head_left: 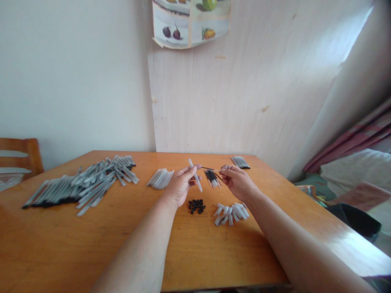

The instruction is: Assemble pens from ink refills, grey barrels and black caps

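Forearms [146, 240], two, bare, reach up from the lower frame edge, elbows cut off. Left hand [182, 181] half curled, gripping one translucent white pen barrel [196, 176] aslant across its fingers; one thin black refill [207, 168] juts from its fingertips toward the right hand [236, 178]. Right hand pinched, thumb to fingers, at the refill's pale end; contact too fine to confirm. Second black stick [218, 176] slants below the right fingers; cannot tell whether held.

Just beyond, on the wooden table [238, 252]: one bunch of black refills with pale ends [210, 179], partly overlapped, uncounted. Nearer: black plugs [197, 205], perhaps fifteen, overlapping. Right of these, one heap of short whitish caps [231, 215], well over ten. Left of the left hand, one row of pale barrels [159, 179], about ten.

Farther left, one large heap of black-ended pens [91, 179], too tangled to count; far right, one neat row of similar pens [240, 162]. Lettering on them, if any, too small to read.

Edges: one chair [33, 156], cut off; one fruit poster [191, 24], four panels showing, top cropped; one black bin [356, 221], part hidden by the table.
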A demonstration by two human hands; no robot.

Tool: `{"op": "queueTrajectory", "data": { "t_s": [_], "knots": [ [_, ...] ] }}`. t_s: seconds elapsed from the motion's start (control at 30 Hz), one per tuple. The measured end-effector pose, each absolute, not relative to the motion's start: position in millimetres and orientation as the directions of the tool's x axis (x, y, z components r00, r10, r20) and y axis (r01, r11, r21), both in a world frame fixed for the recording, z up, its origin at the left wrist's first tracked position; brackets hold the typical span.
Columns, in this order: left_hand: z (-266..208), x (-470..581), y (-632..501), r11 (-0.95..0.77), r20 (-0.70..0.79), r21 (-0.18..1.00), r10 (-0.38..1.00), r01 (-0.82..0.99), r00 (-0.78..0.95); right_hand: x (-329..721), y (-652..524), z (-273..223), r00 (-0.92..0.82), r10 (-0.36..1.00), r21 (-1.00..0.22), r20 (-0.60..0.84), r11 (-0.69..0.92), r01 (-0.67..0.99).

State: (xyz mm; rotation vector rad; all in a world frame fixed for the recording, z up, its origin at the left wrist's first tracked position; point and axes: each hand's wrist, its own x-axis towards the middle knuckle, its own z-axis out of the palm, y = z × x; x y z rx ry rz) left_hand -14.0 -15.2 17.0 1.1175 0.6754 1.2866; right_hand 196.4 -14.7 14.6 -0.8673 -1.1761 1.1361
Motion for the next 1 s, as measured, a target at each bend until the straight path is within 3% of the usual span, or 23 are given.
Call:
{"op": "queueTrajectory", "data": {
  "t_s": [0.13, 0.3, 0.57, 1.0],
  "knots": [
    [17, -11, -19, -0.152, 0.204, 0.961, 0.954, -0.232, 0.219, 203, -11, 19, 0.15, 0.958, -0.888, 0.243, 0.282, -0.362],
    [12, -9, -16, -0.298, 0.297, 0.954, 0.949, -0.009, 0.108, 218, -7, 26, 0.307, 0.92, -0.833, 0.246, 0.362, -0.417],
    [-3, -12, -3, -0.499, 0.501, 0.73, 0.856, 0.467, 0.131, 220, -12, 32, 0.297, 0.912, -0.829, 0.282, 0.388, -0.403],
    [0, -15, -5, -0.508, 0.539, 0.563, 0.824, 0.652, 0.176, 218, -10, 27, 0.305, 0.891, -0.87, 0.337, 0.419, -0.262]
  ]
}}
